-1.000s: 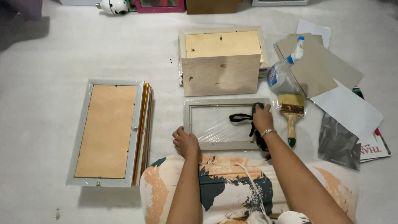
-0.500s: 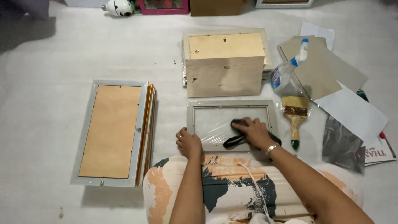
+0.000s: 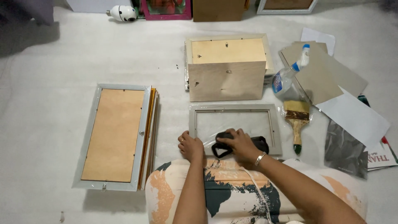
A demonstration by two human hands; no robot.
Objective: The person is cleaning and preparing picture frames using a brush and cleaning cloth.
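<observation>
Grey picture frame (image 3: 234, 108) lies flat on the white floor (image 3: 62, 62) right in front of the person's knees, its clear pane facing up. On the pane's near edge sits a black cloth (image 3: 260, 143), and the right hand (image 3: 238, 144) presses down on it with fingers curled around the bunched fabric (a bracelet shows at the wrist). The left hand (image 3: 190, 146) rests on the frame's near left corner, fingers bent over the edge and steadying it. Just behind the frame stands a plain wooden box (image 3: 226, 68). To the right, a wide paintbrush (image 3: 297, 120) lies beside the frame, with a spray bottle (image 3: 286, 76) above it and grey card sheets (image 3: 323, 74) further out. Well to the left lies a stack of frames (image 3: 116, 135), backing board up.
</observation>
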